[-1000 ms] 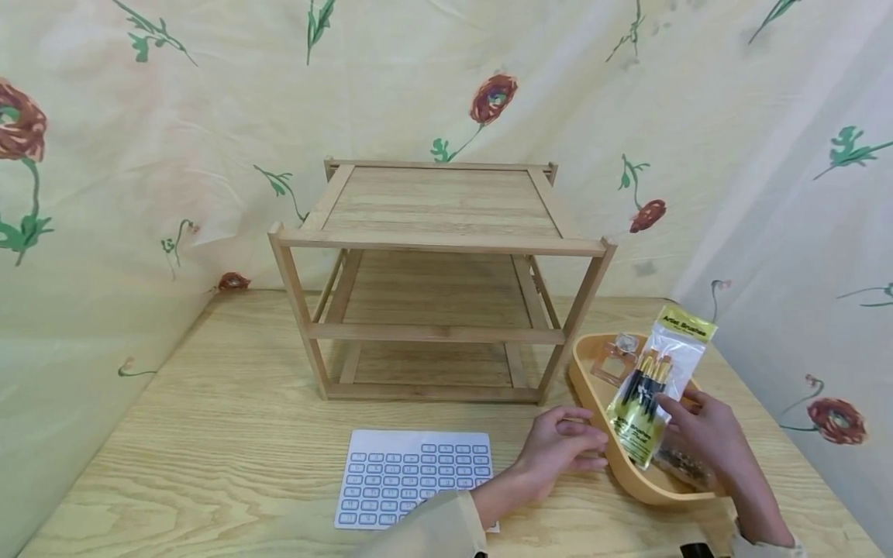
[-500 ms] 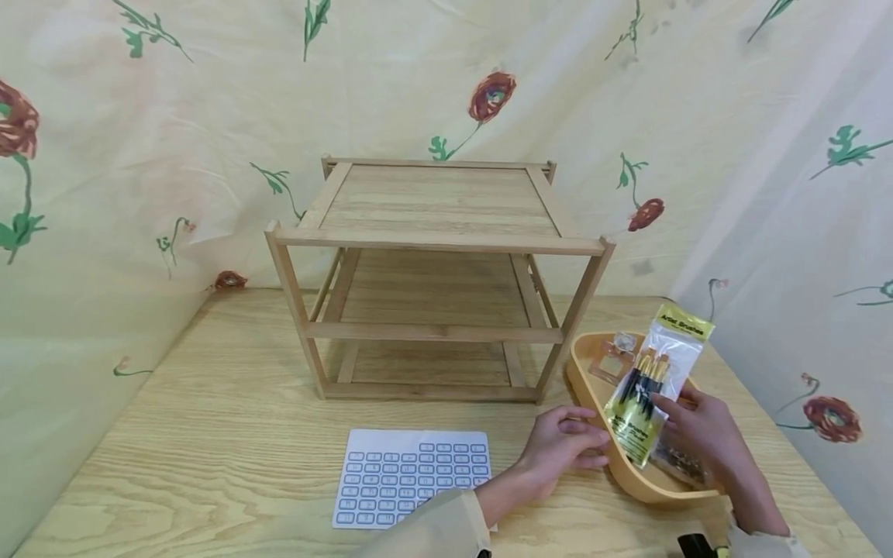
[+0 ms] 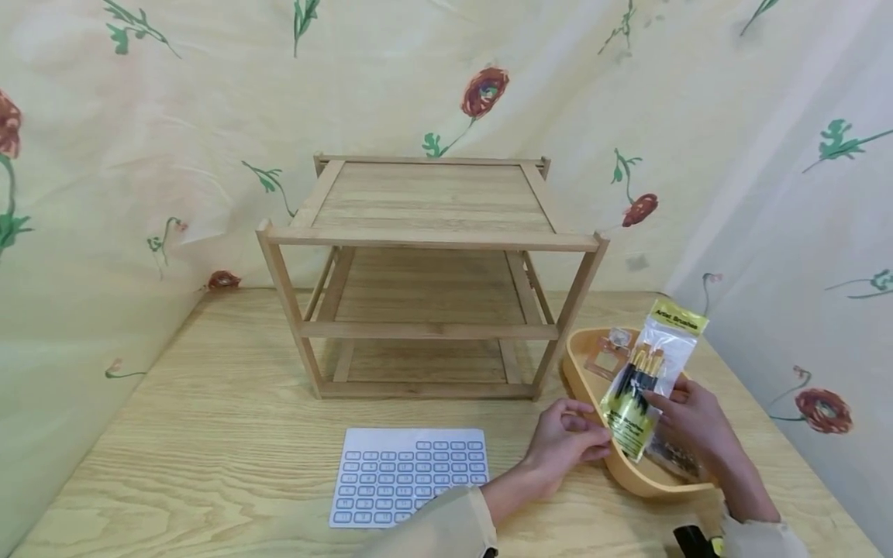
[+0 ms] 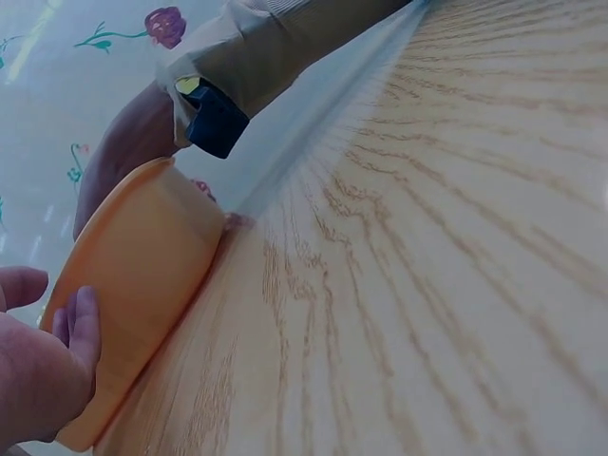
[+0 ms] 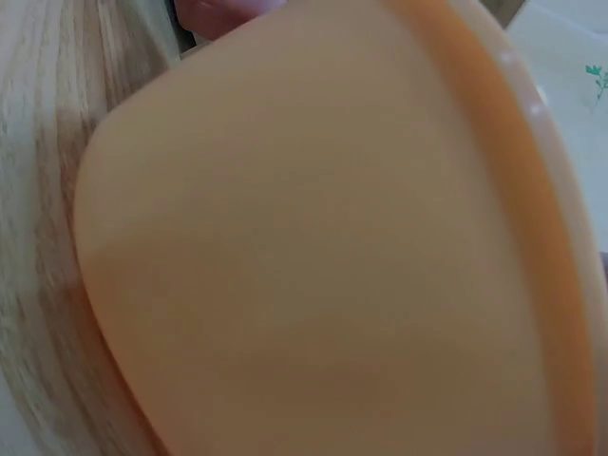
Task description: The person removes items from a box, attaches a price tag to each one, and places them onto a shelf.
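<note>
A yellow-orange tray (image 3: pixel 649 490) stands at the right of the table. My right hand (image 3: pixel 698 422) pinches a clear packet of artist brushes (image 3: pixel 645 372), thumb on its front and the other fingers hidden behind. The packet leans up over the tray, yellow header at the top. At the tray's left side, my left hand (image 3: pixel 561 446) touches the rim with loosely bent fingers. In the left wrist view, its fingertips (image 4: pixel 85 313) lie against the tray's outer wall. Inside the tray are a clear glass bottle (image 3: pixel 608 355) and a clear bag of small dark bits (image 3: pixel 673 457).
A three-level wooden rack (image 3: pixel 432 240) stands behind, left of the tray. A white sheet with printed numbered boxes (image 3: pixel 408 480) lies in front of it. A black object (image 3: pixel 691 540) shows near the right sleeve. Floral cloth (image 3: pixel 391 77) hangs around the table.
The head view has shifted slightly, so the whole scene sits a little further left. Both hands keep about the same places on the tray and the brush packet.
</note>
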{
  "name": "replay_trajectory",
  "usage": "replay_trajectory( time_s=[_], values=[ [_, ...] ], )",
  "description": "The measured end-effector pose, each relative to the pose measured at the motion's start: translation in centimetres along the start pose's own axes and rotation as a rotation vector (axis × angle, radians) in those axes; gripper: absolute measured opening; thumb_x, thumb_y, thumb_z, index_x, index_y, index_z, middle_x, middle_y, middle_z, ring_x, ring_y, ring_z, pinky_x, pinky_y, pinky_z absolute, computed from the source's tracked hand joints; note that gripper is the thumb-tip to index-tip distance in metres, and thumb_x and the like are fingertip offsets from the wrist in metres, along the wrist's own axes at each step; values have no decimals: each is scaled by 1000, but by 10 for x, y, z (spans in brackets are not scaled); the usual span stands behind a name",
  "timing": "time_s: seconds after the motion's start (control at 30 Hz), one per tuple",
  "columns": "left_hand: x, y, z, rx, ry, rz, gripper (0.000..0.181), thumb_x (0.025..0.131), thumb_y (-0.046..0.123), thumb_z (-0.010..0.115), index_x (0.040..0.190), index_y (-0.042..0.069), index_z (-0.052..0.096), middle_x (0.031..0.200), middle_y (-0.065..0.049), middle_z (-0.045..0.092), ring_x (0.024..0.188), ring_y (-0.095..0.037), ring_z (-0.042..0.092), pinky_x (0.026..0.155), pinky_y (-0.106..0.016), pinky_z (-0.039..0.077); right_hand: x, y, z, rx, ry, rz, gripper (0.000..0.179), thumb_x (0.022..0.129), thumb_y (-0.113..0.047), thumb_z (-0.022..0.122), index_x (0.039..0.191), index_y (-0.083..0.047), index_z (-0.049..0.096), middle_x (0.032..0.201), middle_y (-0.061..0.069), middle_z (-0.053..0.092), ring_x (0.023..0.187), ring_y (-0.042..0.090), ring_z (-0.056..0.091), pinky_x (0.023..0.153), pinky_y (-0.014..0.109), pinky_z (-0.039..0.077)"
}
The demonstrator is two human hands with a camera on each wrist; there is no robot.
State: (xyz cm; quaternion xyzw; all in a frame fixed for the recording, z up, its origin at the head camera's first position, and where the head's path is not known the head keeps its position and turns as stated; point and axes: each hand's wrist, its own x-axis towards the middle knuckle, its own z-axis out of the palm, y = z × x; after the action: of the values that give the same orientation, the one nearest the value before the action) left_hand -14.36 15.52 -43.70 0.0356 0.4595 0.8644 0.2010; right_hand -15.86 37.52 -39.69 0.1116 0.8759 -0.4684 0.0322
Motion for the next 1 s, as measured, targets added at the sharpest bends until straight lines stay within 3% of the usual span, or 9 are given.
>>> replay_trajectory(
  time_s=[0.27,0.63,0.8,0.9,1.0],
  values=[
    [0,-3,2,4,-5,27,33,85,-18,68,109,3,58,88,-12,61,71,-16,65,75,-32,61,2,1,2,-32,9,-42,56,109,-14,51,138,27,26,121,45,56,92,22,68,69,29,57],
    [2,-6,2,31,-6,64,34,84,-18,68,107,3,58,87,-10,62,72,-16,64,76,-32,61,1,3,4,-7,18,-93,55,108,-7,50,138,28,20,127,52,49,103,38,67,72,30,59],
    [2,-7,2,38,-9,76,34,84,-19,68,108,3,58,87,-8,61,72,-15,64,78,-32,61,0,2,4,3,22,-75,56,110,-10,46,140,25,16,131,52,44,106,41,65,74,31,59],
    [1,-7,2,44,-13,77,34,84,-19,68,108,3,57,87,-7,61,73,-15,64,78,-32,61,-2,1,3,-5,40,-81,56,110,-11,46,140,26,16,131,53,44,106,41,65,74,28,58],
    [1,-7,2,57,-19,79,34,84,-18,68,109,3,57,87,-7,61,74,-15,64,79,-33,61,-3,1,2,-17,75,-111,54,109,-9,48,138,27,19,128,53,47,99,32,68,73,24,56]
  ],
)
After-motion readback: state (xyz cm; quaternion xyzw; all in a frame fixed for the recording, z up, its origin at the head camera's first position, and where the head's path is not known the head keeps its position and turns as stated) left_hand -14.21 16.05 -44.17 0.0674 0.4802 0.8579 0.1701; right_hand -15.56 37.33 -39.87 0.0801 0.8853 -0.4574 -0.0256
